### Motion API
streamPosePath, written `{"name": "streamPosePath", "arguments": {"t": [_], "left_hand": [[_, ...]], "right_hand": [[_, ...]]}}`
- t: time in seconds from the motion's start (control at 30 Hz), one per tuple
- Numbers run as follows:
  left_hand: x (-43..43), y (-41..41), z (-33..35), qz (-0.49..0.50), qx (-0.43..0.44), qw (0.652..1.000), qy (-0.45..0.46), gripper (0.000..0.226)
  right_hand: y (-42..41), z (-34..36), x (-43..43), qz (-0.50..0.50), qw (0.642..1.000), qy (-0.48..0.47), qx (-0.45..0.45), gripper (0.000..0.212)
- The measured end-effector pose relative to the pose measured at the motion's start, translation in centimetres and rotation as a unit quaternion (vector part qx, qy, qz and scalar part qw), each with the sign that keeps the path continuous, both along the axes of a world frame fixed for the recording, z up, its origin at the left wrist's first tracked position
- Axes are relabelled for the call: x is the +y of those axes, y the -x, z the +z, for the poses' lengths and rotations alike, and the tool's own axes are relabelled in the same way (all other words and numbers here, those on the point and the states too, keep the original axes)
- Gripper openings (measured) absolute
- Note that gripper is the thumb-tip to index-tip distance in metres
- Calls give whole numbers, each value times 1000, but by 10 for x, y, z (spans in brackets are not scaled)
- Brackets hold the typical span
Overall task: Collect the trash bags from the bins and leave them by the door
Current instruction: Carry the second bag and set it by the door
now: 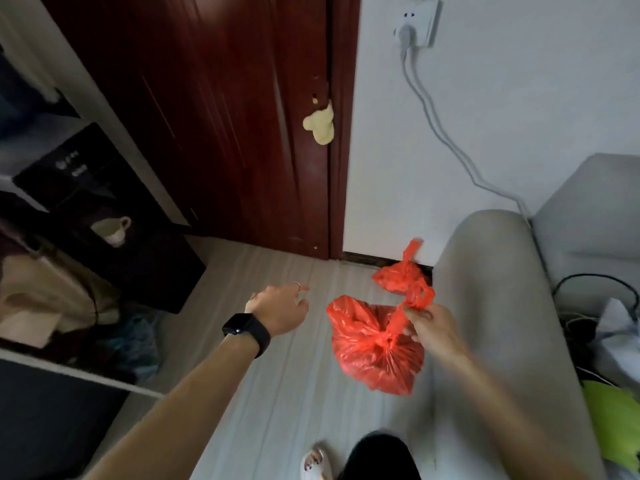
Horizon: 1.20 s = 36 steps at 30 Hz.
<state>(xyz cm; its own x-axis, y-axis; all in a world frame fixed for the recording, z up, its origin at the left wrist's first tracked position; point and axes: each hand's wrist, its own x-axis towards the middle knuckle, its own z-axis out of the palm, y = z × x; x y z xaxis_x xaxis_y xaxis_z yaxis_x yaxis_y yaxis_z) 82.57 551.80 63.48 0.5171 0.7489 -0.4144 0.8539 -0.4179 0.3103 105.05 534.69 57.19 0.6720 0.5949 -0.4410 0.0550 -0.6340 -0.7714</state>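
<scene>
The right hand (433, 323) pinches the knotted handles of a red trash bag (374, 351), fingers curled round the twisted plastic, and the full bag hangs under the hand, in front of the door (225, 116) and a little to its right. A second red bag (398, 277) lies on the floor (277, 393) against the white wall, just right of the door frame, its tied top pointing up. The left hand (280, 306) is stretched toward the door with relaxed fingers and holds nothing; a black watch (246, 329) sits on its wrist.

To the left of the door stands a black box (86, 174) with small white marks on its face, but these are too blurred to read. Below it is a pale cup (116, 230).

A strip of grey floor runs up to the door's lower edge, bounded on the right by the rounded grey sofa arm (485, 271) and on the left by the dark furniture. The second bag lies just beside the sofa arm.
</scene>
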Motion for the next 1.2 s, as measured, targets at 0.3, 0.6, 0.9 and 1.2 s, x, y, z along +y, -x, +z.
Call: {"name": "streamPosePath", "arguments": {"t": [0.3, 0.6, 0.9, 1.2], "left_hand": [[154, -132, -77, -35, 19, 999, -7, 45], [289, -233, -233, -69, 29, 997, -36, 50], [395, -327, -377, -129, -36, 958, -254, 84], [463, -388, -465, -170, -19, 925, -339, 88]], "right_hand": [[-92, -98, 167, 12, 998, 12, 58, 25], [-167, -257, 297, -13, 993, 90, 76, 27], [-224, -473, 384, -120, 981, 90, 123, 21], [-273, -534, 432, -79, 990, 121, -7, 24]]}}
